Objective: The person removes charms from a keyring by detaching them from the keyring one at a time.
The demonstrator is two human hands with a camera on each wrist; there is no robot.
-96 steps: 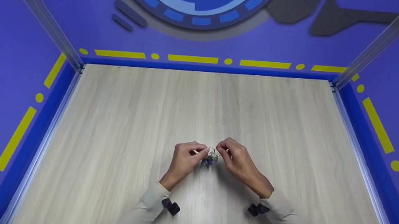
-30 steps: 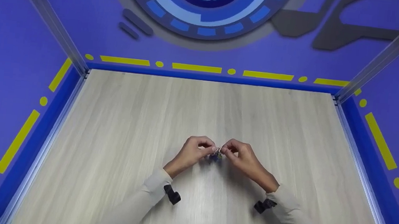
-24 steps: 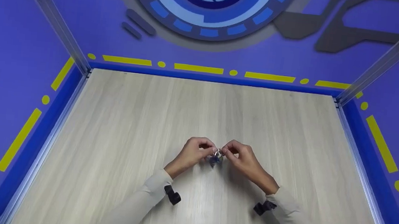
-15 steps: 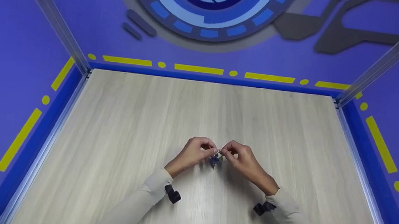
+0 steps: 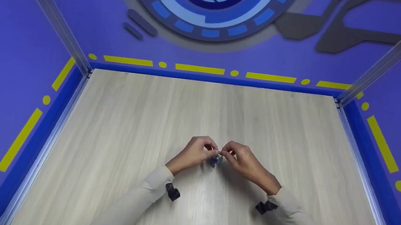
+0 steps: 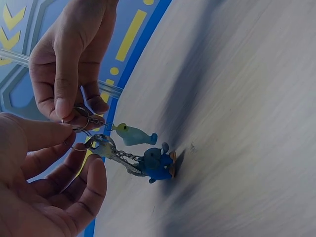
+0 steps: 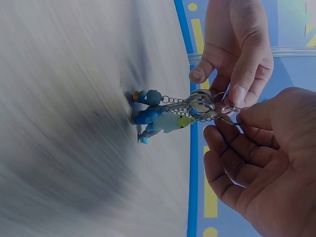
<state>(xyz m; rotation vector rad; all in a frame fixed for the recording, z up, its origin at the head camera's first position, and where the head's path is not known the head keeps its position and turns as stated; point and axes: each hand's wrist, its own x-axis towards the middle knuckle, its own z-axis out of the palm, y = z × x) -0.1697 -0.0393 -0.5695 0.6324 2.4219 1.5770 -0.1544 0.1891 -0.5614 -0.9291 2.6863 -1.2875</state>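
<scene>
Metal rings [image 6: 88,129] hang pinched between both hands above the table [image 5: 118,126]. The left hand [image 5: 193,153] nips one ring in thumb and forefinger; the right hand [image 5: 243,160] pinches the other. Two charms, a pale fish [image 6: 132,134] and a blue figure [image 6: 157,164], dangle below. Working the rings well probably means steady pinches and one coil pried open with a nail.

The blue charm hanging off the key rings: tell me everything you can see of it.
The blue charm is a small rounded figure of glossy, plastic-looking material with an orange patch at one end. A short metal chain links it to the key rings pinched between the left hand and right hand. It dangles just above the wooden table, beside a pale green fish-shaped charm. Whether it touches the table cannot be told.
</scene>
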